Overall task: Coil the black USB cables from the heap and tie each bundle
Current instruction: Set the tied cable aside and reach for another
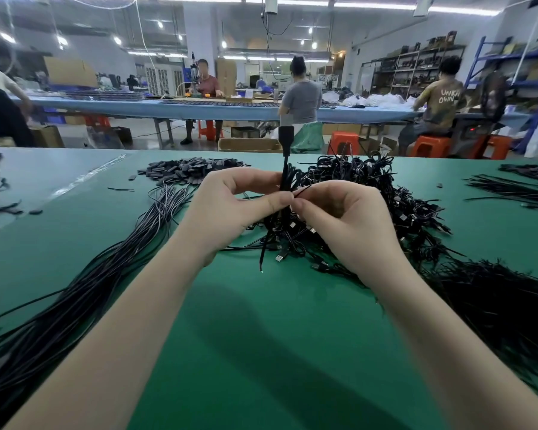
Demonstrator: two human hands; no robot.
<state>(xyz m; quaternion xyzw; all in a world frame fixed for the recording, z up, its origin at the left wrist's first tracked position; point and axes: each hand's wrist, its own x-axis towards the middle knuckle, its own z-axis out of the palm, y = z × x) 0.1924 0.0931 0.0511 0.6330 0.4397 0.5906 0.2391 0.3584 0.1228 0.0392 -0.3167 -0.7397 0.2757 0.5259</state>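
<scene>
A long green table (261,321) stood in a busy workshop, with other workers at blue benches behind. Above it, the left hand (230,206) pinched a coiled black cable (284,178) upright between thumb and fingers, its plug (286,135) sticking up, probably so the loops stayed gathered. The right hand (339,212) pinched a thin black tie (302,190) at the middle of the coil, seemingly twisting it closed. Straight, uncoiled cables (106,268) lay fanned to the left within easy reach; a heap of tied bundles (370,197) sat just behind the hands, and loose ties (494,290) lay to the right.
</scene>
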